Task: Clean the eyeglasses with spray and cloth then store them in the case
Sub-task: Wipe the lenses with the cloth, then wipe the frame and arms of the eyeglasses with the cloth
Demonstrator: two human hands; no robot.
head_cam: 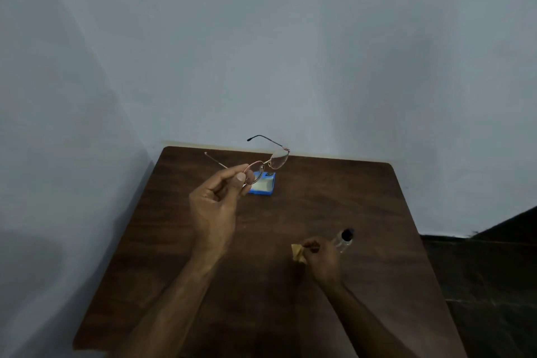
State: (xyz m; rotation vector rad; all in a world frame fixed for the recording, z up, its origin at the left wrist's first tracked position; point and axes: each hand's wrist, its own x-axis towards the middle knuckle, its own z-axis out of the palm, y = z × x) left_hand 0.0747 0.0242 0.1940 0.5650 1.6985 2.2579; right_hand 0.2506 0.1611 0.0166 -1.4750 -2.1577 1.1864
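Note:
My left hand [216, 200] is raised above the table and pinches the thin-rimmed eyeglasses [271, 160] by the left lens rim, with both temples unfolded and pointing away. Behind the glasses, an open blue case [265, 183] with a pale lining lies on the table. Lower right, my right hand [322, 259] rests low on the table with its fingers closed on a small yellow cloth [297, 253]. A clear spray bottle [344, 240] with a dark cap lies just beyond that hand, touching or nearly touching it.
The dark wooden table [203, 314] stands in a corner, with pale walls behind and to the left. Dark floor shows past the table's right edge.

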